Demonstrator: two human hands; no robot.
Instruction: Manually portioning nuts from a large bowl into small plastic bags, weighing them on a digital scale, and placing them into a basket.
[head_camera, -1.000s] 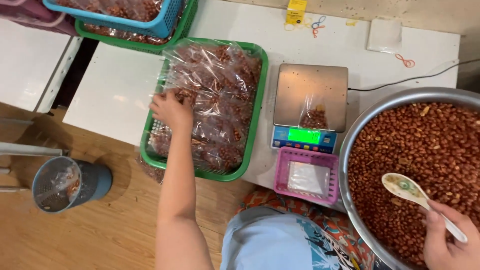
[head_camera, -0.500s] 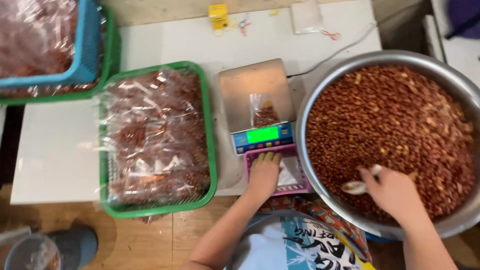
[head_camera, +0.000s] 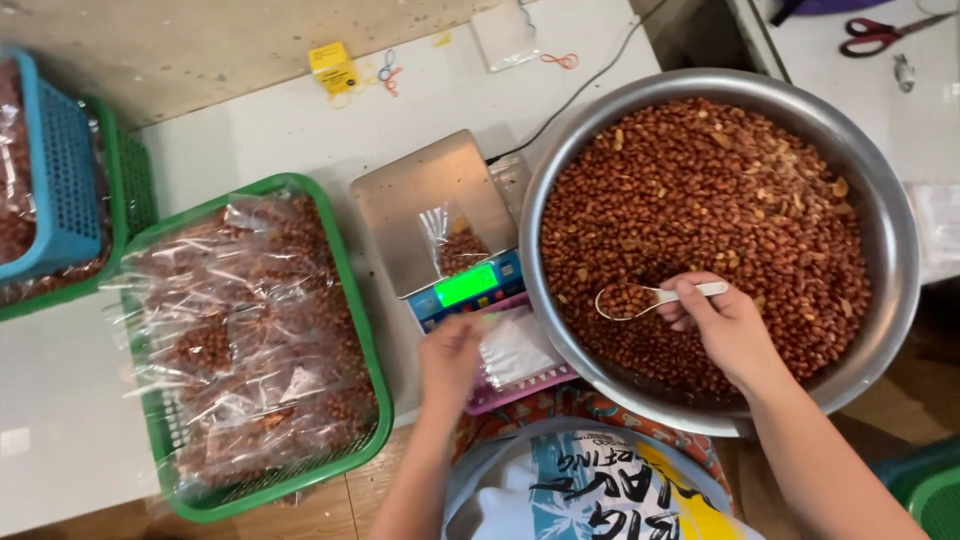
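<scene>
Steel bowl (head_camera: 890, 250) of peanuts (head_camera: 720, 200) sits beside the scale (head_camera: 440, 225); right hand (head_camera: 725, 325) grip holds a loaded spoon (head_camera: 640, 298), left hand (head_camera: 450, 360) pinches empty bags (head_camera: 515, 350)

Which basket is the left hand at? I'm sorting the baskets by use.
The small pink basket below the scale; the left hand reaches into its clear bags. The green basket and blue basket hold filled packets.

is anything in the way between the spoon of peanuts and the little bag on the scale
Nothing visible blocks it. The spoon in the right hand sits loaded in the metal bowl; only the bowl's rim lies between it and the small bag on the scale.
</scene>
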